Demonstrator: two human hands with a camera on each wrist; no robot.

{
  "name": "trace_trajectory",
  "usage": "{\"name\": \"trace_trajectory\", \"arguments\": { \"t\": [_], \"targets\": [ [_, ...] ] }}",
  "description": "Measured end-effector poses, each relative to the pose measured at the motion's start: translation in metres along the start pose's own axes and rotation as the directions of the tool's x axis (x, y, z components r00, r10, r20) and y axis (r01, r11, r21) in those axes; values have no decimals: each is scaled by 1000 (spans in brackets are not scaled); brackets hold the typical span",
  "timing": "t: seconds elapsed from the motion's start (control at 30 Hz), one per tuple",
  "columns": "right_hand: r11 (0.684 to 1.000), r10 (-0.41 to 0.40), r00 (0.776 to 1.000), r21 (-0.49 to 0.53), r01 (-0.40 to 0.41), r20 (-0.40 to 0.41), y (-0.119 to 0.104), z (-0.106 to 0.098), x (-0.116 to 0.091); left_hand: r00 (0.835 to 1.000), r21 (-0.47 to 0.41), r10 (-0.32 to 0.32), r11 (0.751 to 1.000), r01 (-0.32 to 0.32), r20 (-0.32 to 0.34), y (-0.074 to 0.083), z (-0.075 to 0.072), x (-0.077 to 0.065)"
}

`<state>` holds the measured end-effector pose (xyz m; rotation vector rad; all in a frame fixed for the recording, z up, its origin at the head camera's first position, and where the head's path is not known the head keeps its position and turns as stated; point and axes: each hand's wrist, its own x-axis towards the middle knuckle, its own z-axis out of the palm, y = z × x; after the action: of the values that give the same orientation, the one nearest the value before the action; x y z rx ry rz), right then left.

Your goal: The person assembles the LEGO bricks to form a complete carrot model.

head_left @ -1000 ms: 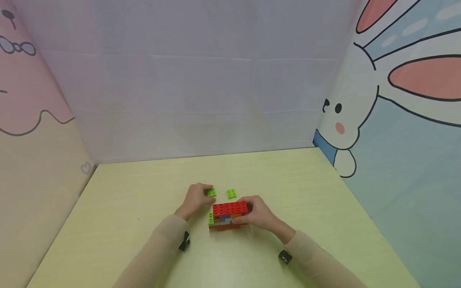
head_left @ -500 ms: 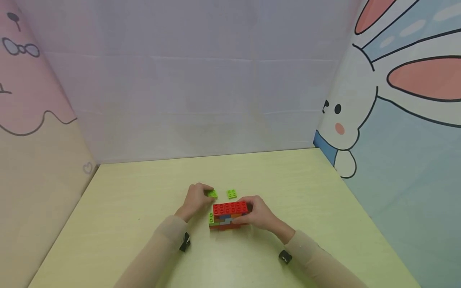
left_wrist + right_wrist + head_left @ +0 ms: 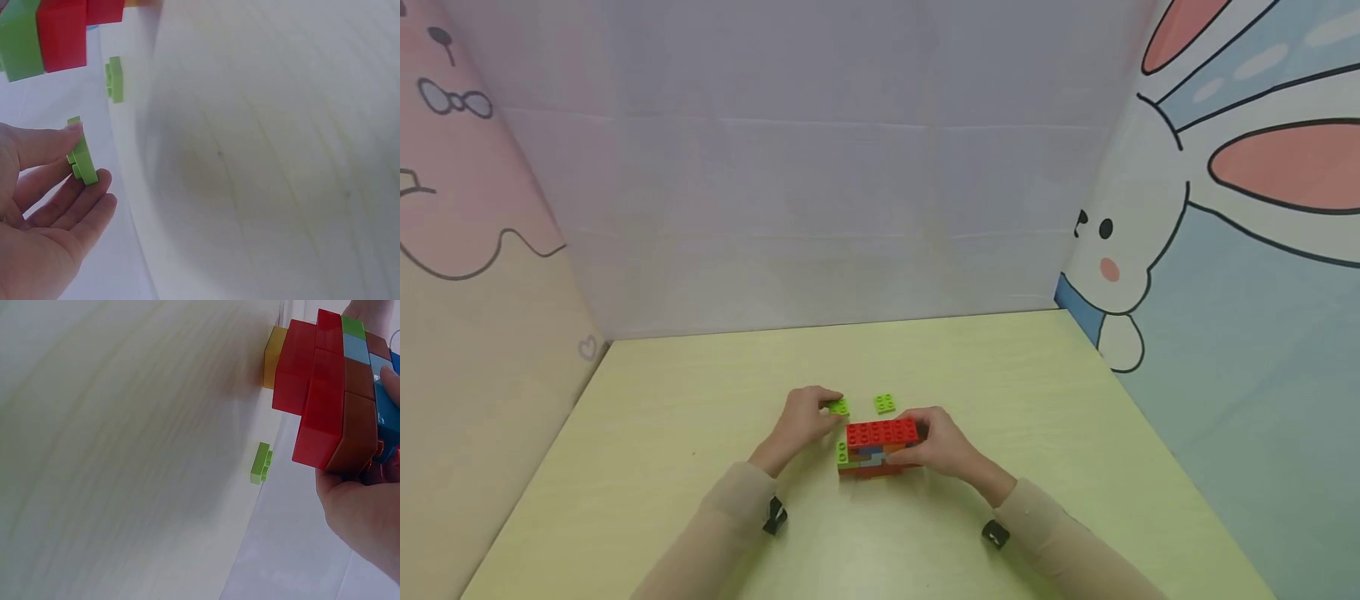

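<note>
Between thumb and fingers my left hand (image 3: 806,418) pinches a thin lime-green toy brick (image 3: 84,156), just left of and behind a block assembly. That assembly (image 3: 882,432) is built of red, brown, blue, grey and green toy bricks, with a studded red top and a green brick at its left end. My right hand (image 3: 943,447) grips its right end, thumb on the near side and fingers behind, partly hidden. In the right wrist view, red and brown bricks (image 3: 322,406) show, with a yellow brick (image 3: 273,357) at the underside.
A second lime-green brick (image 3: 884,403) lies on the pale yellow table (image 3: 700,400) behind the assembly. A white wall (image 3: 820,208) rises at the table's back edge. Printed side panels (image 3: 1240,350) stand left and right.
My left hand, pinching the green brick, has shifted slightly left and down. The right hand still holds the assembly in nearly the same place.
</note>
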<state>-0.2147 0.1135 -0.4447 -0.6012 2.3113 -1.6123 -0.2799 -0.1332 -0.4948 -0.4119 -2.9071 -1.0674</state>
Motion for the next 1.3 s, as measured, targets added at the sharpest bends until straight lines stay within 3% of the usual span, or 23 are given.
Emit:
{"name": "trace_trajectory", "arguments": {
  "t": [0.57,1.0,1.3],
  "targets": [
    [1000,10,1000,2,-10,-2,0,0,1,991,-74,102,991,-108,-85,26,-36,-18],
    [1000,9,1000,10,-9,3,2,0,3,981,-58,180,981,-184,-77,45,-54,-33],
    [1000,3,1000,10,-3,0,40,2,15,970,-91,243,965,-245,-31,55,-59,-48]
  ]
}}
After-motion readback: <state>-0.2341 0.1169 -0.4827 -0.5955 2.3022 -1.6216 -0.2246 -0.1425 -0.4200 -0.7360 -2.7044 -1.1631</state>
